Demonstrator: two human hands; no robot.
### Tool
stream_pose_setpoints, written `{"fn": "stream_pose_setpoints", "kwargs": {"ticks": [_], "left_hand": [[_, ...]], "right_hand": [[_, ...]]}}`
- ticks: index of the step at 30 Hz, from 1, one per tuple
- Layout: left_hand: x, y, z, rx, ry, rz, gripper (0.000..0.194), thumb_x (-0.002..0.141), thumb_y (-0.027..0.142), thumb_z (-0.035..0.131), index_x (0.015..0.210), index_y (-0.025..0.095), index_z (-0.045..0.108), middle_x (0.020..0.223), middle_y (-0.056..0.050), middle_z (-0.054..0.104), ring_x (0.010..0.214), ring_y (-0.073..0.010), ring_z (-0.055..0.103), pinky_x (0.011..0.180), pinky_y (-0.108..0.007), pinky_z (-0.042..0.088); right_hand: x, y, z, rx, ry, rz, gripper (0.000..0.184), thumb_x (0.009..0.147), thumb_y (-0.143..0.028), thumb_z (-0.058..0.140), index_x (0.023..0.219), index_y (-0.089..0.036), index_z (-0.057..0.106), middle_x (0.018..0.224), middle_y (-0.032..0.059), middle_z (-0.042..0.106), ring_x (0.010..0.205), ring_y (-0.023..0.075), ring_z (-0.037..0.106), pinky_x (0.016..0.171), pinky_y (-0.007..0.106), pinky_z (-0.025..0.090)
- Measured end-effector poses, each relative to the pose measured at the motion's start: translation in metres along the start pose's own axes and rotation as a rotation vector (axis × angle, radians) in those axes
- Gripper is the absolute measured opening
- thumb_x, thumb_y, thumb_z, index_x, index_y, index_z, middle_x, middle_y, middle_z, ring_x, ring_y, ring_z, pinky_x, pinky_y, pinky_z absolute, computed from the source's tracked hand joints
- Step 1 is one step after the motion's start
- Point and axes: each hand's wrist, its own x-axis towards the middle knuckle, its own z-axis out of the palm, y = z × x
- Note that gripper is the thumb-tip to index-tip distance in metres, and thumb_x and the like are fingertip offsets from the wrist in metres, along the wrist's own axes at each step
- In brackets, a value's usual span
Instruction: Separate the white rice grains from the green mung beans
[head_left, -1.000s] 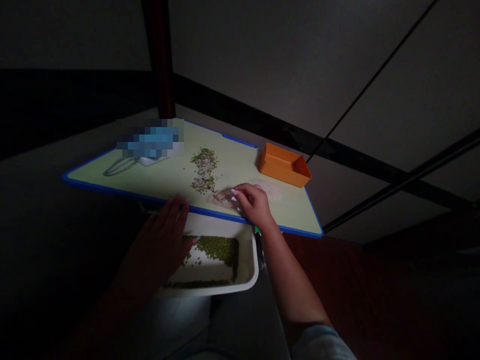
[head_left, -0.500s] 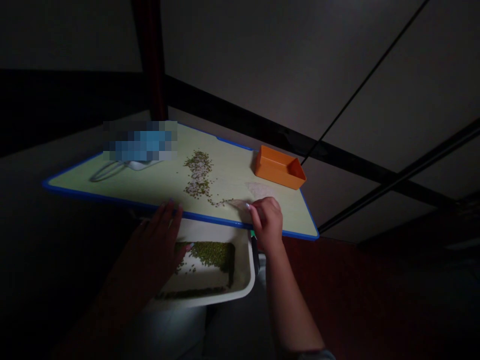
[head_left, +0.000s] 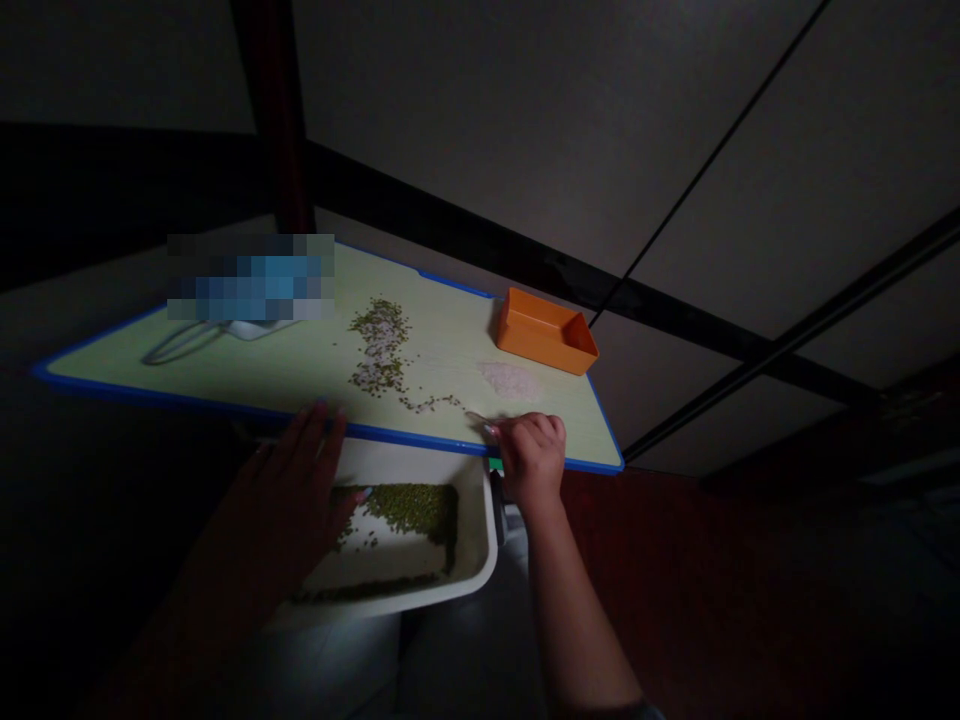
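Observation:
My right hand (head_left: 534, 455) is closed over the near edge of a pale table top with a blue rim (head_left: 442, 441). It pinches a thin, pale, pointed piece (head_left: 475, 416), whose kind I cannot make out. The tip lies by a trail of green and white grains (head_left: 431, 403) leading from a mixed heap of them (head_left: 380, 345). Beyond that hand is a heap of white, rice-like grains (head_left: 511, 381). My left hand (head_left: 289, 500) lies in shadow, fingers stretched to the table's near edge, thumb over a white tub (head_left: 480, 560) of green, bean-like grains (head_left: 416, 508).
An orange open box (head_left: 547, 335) stands at the table's far right corner. On the left sits a blurred-out blue item (head_left: 259, 285) with a looped cord (head_left: 176, 343). Pale panels (head_left: 525, 130) rise behind the table, and a dark red floor (head_left: 645, 570) shows on the right.
My right hand has drawn back slightly toward the near edge with the thin piece, showing more of the white heap. The whole view has shifted a little; my left hand keeps its place.

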Motion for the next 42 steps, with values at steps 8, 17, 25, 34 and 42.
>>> {"fn": "stream_pose_setpoints", "kwargs": {"ticks": [8, 17, 25, 34, 42], "left_hand": [[-0.001, -0.001, 0.0, 0.007, -0.012, -0.003, 0.091, 0.08, 0.055, 0.043, 0.151, 0.012, 0.008, 0.16, -0.022, 0.024, 0.15, -0.0337, 0.022, 0.115, -0.056, 0.031], [-0.001, -0.001, 0.003, -0.015, 0.03, -0.014, 0.085, 0.082, 0.055, 0.041, 0.151, 0.012, 0.015, 0.16, -0.02, 0.025, 0.149, -0.0331, 0.024, 0.116, -0.055, 0.03], [-0.002, -0.002, 0.004, -0.017, 0.034, -0.009, 0.088, 0.082, 0.059, 0.04, 0.152, 0.015, 0.01, 0.161, -0.019, 0.025, 0.15, -0.0315, 0.023, 0.116, -0.054, 0.029], [-0.001, 0.0, 0.001, -0.031, 0.011, -0.011, 0.087, 0.081, 0.058, 0.042, 0.151, 0.012, 0.017, 0.16, -0.02, 0.027, 0.15, -0.0301, 0.021, 0.118, -0.051, 0.027], [-0.004, -0.003, 0.006, -0.004, 0.018, 0.0, 0.092, 0.079, 0.058, 0.047, 0.151, 0.013, 0.012, 0.161, -0.019, 0.024, 0.151, -0.0314, 0.02, 0.119, -0.053, 0.026]], "right_hand": [[0.007, 0.002, 0.007, 0.031, 0.018, -0.008, 0.025, 0.095, -0.031, 0.055, 0.074, -0.021, 0.064, 0.076, 0.0032, 0.071, 0.077, 0.0182, 0.057, 0.081, 0.034, 0.033], [0.01, 0.003, 0.013, 0.052, 0.082, -0.063, 0.022, 0.094, -0.029, 0.059, 0.075, -0.019, 0.063, 0.072, 0.0014, 0.069, 0.075, 0.0169, 0.057, 0.079, 0.033, 0.032], [0.007, 0.001, 0.011, 0.064, 0.082, -0.069, 0.022, 0.095, -0.03, 0.058, 0.075, -0.02, 0.063, 0.073, 0.0009, 0.07, 0.076, 0.0165, 0.057, 0.081, 0.034, 0.032], [0.0, -0.005, 0.004, 0.094, 0.084, -0.081, 0.019, 0.094, -0.029, 0.059, 0.077, -0.021, 0.064, 0.074, 0.0003, 0.071, 0.077, 0.0162, 0.058, 0.085, 0.035, 0.033], [0.002, -0.009, 0.004, 0.101, 0.108, -0.079, 0.021, 0.094, -0.028, 0.058, 0.076, -0.021, 0.062, 0.073, 0.0003, 0.07, 0.075, 0.0163, 0.058, 0.085, 0.036, 0.033]]}}
